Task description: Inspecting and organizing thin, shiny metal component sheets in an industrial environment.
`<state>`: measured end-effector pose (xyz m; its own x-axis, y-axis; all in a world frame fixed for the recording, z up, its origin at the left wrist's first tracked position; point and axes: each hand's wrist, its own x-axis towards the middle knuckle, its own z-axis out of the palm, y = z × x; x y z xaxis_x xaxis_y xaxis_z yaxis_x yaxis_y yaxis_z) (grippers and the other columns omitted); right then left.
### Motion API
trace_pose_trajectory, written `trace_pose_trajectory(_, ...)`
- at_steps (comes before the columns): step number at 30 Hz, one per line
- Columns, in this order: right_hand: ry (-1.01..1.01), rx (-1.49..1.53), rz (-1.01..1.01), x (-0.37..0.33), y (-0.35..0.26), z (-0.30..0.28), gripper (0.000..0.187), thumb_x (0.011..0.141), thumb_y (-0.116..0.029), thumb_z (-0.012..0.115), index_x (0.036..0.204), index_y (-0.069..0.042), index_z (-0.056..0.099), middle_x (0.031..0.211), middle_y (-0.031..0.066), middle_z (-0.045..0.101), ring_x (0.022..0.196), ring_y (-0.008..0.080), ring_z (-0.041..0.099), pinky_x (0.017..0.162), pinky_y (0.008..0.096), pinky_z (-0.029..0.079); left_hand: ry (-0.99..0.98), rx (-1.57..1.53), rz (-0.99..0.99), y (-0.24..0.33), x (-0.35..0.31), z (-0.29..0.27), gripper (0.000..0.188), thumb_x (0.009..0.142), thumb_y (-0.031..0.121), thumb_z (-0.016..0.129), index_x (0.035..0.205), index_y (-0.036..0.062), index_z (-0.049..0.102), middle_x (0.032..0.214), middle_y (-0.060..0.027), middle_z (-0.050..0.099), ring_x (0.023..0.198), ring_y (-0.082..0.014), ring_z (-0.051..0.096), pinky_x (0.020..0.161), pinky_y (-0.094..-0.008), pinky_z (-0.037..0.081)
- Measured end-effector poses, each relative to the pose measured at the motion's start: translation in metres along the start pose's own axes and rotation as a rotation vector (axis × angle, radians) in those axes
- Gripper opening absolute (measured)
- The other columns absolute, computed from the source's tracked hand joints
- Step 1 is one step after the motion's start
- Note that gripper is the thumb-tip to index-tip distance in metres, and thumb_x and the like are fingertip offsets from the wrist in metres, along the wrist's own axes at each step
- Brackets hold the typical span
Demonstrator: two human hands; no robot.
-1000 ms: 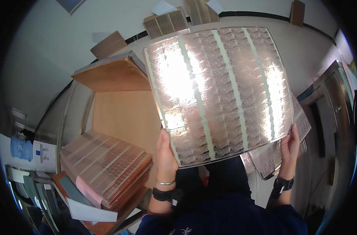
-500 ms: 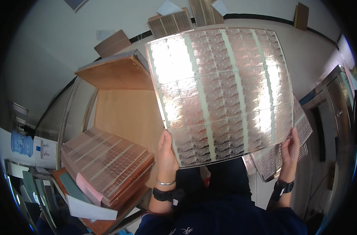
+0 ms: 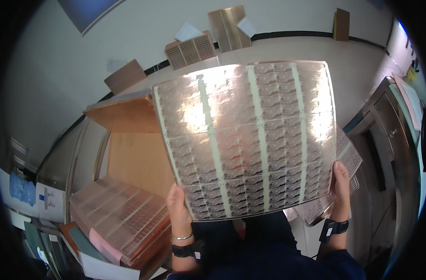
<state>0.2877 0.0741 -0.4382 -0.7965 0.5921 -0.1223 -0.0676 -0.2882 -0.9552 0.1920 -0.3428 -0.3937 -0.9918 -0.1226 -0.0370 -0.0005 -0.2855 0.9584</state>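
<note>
A large copper-coloured circuit board panel [image 3: 238, 154] is held up before me. Rows of small repeated patterns cover it, parted by pale green strips, and bright glare hides some of them. My left hand [image 3: 179, 205] is closed on its lower left edge, thumb on the near face. Gripping the lower right edge is my right hand [image 3: 341, 184]. To the left a stack of similar panels [image 3: 119, 210] rests on a wooden stand, apart from my hands. More patterned panels [image 3: 349, 154] lie at the right, partly hidden behind the held one.
A wooden backboard [image 3: 137, 156] with a slanted top rises behind the left stack. Pink paper [image 3: 103, 246] and a white sheet [image 3: 108, 267] stick out by that stack. Boards [image 3: 231, 30] lean on the far wall. A metal cabinet [image 3: 392, 133] stands at right.
The held panel and both hands have shifted left and lower in the picture, and the glare has moved across its surface. The view of the room has shifted too. Both grips stay.
</note>
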Motion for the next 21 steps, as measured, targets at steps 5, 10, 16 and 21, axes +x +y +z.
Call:
trace_pose_trajectory(5, -0.157, -0.012, -0.013, -0.005, 0.001, -0.002, 0.02, 0.09, -0.023, 0.054, 0.081, -0.006, 0.057, 0.069, -0.0053, 0.053, 0.062, 0.0014, 0.046, 0.055, 0.0177, 0.036, 0.109, 0.032, 0.026, 0.008, -0.001, 0.012, 0.016, 0.093, 0.02, 0.049, 0.082, 0.0083, 0.053, 0.063, 0.0072, 0.045, 0.052, -0.0017, 0.04, 0.045, -0.016, 0.028)
trace_pose_trajectory(10, -0.276, -0.01, -0.064, -0.01, -0.012, 0.002, 0.018, 0.089, -0.018, 0.058, 0.085, -0.001, 0.06, 0.074, -0.0044, 0.055, 0.068, 0.0037, 0.047, 0.062, 0.0187, 0.038, 0.041, 0.022, 0.104, 0.0, 0.003, 0.004, 0.019, 0.094, 0.024, 0.048, 0.088, 0.0069, 0.055, 0.069, 0.0045, 0.053, 0.057, -0.0024, 0.047, 0.049, -0.014, 0.036)
trace_pose_trajectory(16, -0.309, -0.028, -0.068, -0.006, -0.02, -0.006, 0.019, 0.085, -0.018, 0.062, 0.081, 0.0, 0.062, 0.077, -0.0028, 0.058, 0.071, 0.0044, 0.05, 0.065, 0.0209, 0.041, 0.189, 0.091, 0.137, 0.001, 0.002, 0.027, 0.025, 0.094, 0.024, 0.047, 0.073, 0.0102, 0.046, 0.058, 0.0036, 0.046, 0.047, -0.0042, 0.043, 0.041, -0.017, 0.032)
trace_pose_trajectory(21, -0.359, -0.065, -0.095, -0.008, -0.028, -0.002, 0.019, 0.084, -0.019, 0.064, 0.083, 0.0, 0.062, 0.079, -0.001, 0.06, 0.071, 0.0055, 0.052, 0.065, 0.0218, 0.042, 0.214, 0.113, 0.128, -0.002, 0.004, 0.026, 0.025, 0.093, 0.025, 0.048, 0.074, 0.01, 0.045, 0.057, 0.0021, 0.047, 0.046, -0.006, 0.045, 0.041, -0.0177, 0.034)
